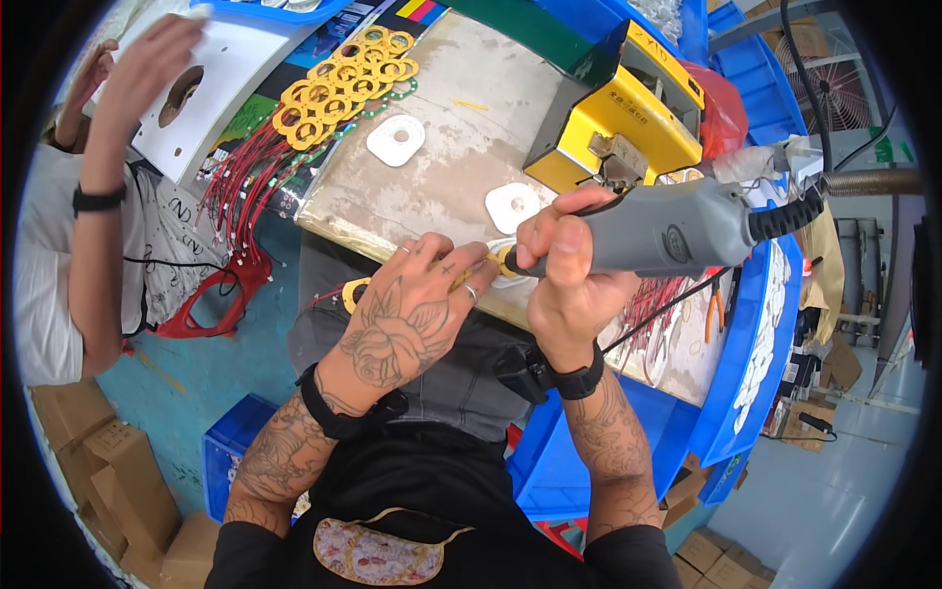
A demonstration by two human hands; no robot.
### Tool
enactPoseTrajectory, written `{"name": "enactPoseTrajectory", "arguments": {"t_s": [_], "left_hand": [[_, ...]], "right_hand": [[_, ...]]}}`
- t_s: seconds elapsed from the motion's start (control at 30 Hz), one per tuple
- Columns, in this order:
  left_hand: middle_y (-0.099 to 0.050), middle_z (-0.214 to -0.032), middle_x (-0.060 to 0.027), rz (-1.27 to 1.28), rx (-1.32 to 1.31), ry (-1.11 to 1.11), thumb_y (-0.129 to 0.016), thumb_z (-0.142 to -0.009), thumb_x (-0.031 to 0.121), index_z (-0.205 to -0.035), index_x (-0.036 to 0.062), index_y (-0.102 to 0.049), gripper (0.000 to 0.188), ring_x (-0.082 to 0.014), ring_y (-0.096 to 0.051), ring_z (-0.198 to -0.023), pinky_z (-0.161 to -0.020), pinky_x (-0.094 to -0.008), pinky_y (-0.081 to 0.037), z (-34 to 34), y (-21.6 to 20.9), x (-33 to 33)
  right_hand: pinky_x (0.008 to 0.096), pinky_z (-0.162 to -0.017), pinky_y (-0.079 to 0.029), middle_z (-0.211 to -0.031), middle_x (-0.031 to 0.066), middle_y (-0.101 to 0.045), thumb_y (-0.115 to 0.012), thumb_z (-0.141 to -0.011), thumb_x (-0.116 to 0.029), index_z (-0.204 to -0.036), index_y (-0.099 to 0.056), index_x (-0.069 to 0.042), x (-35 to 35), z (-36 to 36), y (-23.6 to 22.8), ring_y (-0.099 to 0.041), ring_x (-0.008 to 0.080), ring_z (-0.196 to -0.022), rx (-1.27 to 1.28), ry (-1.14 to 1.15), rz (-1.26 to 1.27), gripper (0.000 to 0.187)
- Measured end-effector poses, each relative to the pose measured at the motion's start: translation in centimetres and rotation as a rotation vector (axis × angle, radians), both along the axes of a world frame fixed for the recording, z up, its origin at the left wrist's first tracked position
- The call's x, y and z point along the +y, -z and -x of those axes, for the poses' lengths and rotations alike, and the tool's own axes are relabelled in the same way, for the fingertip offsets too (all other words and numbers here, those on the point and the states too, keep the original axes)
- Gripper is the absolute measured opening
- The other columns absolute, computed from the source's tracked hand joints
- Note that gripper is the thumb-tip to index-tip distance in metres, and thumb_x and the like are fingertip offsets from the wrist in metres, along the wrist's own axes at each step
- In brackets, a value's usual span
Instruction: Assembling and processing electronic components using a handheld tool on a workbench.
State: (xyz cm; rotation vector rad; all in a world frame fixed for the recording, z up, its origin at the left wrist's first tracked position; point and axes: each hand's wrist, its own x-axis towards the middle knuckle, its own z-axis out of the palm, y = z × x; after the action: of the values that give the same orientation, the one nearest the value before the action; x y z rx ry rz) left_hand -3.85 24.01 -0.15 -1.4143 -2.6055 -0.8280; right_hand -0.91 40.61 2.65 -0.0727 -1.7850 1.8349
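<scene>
My right hand (579, 285) is wrapped round a grey electric screwdriver (677, 231), lying nearly level with its tip pointing left. The tip meets a small yellow ring-shaped board (502, 257) over a white rounded part (508, 281) near the table's front edge. From the left, my left hand (407, 304) pinches the yellow board with bent fingers, which partly hide it. Another yellow ring (354, 294) with red wires shows beside my left hand. Two white rounded parts, one (512, 207) just beyond the tip and another (395, 140) farther left, lie on the table.
Stacked yellow ring boards (343, 86) with red wires lie at the far left of the table (461, 79). A yellow metal box (628, 113) stands at the back right. Pliers (714, 312) and a blue tray (756, 344) are on the right. A co-worker's arm (103, 167) is at left.
</scene>
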Motion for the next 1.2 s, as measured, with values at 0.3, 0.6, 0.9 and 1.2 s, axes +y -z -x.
{"name": "enactPoseTrajectory", "arguments": {"t_s": [0.3, 0.6, 0.9, 1.2], "left_hand": [[-0.064, -0.126, -0.0081, -0.038, 0.005, 0.019, -0.062, -0.088, 0.010, -0.124, 0.0028, -0.070, 0.037, -0.0286, -0.060, -0.110, -0.099, -0.0441, -0.052, -0.1, 0.0, 0.0], [-0.068, -0.122, -0.0137, -0.304, -0.043, -0.072, -0.078, -0.085, -0.001, -0.126, 0.0025, -0.069, 0.042, -0.0332, -0.064, -0.103, -0.090, -0.0425, -0.056, -1.3, -1.0, -0.9], [-0.072, -0.123, -0.0123, -0.373, -0.047, 0.075, -0.084, -0.076, -0.004, -0.121, 0.0022, -0.075, 0.046, -0.0309, -0.067, -0.098, -0.084, -0.0394, -0.058, -5.6, -3.5, 0.5], [-0.071, -0.121, -0.0178, -0.390, -0.109, -0.147, -0.075, -0.089, -0.001, -0.132, -0.0013, -0.066, 0.044, -0.0341, -0.067, -0.101, -0.089, -0.0415, -0.056, -2.4, -3.3, -1.7]], "right_hand": [[0.0333, -0.061, -0.049, -0.081, 0.0084, -0.059, -0.069, -0.103, -0.020, -0.113, -0.056, 0.006, 0.2, 0.3, -0.2, -0.057, 0.0161, -0.065, -0.001, 0.013, -0.097, 0.031], [0.0325, -0.092, -0.050, -0.115, 0.0111, -0.063, -0.067, -0.100, -0.004, -0.147, -0.041, -0.001, 2.2, -4.9, -1.0, -0.062, 0.0167, -0.104, 0.471, 0.358, -0.127, 0.054], [0.0334, -0.084, -0.058, -0.105, 0.0136, -0.074, -0.070, -0.100, -0.006, -0.115, -0.067, 0.006, -1.5, -13.2, 0.0, -0.073, 0.0190, -0.094, -0.390, 0.211, 0.035, 0.019], [0.0313, -0.071, -0.055, -0.103, 0.0097, -0.069, -0.057, -0.107, -0.017, -0.126, -0.059, 0.002, 10.7, -12.4, -6.0, -0.066, 0.0188, -0.083, 0.196, 0.549, 0.041, 0.027]]}}
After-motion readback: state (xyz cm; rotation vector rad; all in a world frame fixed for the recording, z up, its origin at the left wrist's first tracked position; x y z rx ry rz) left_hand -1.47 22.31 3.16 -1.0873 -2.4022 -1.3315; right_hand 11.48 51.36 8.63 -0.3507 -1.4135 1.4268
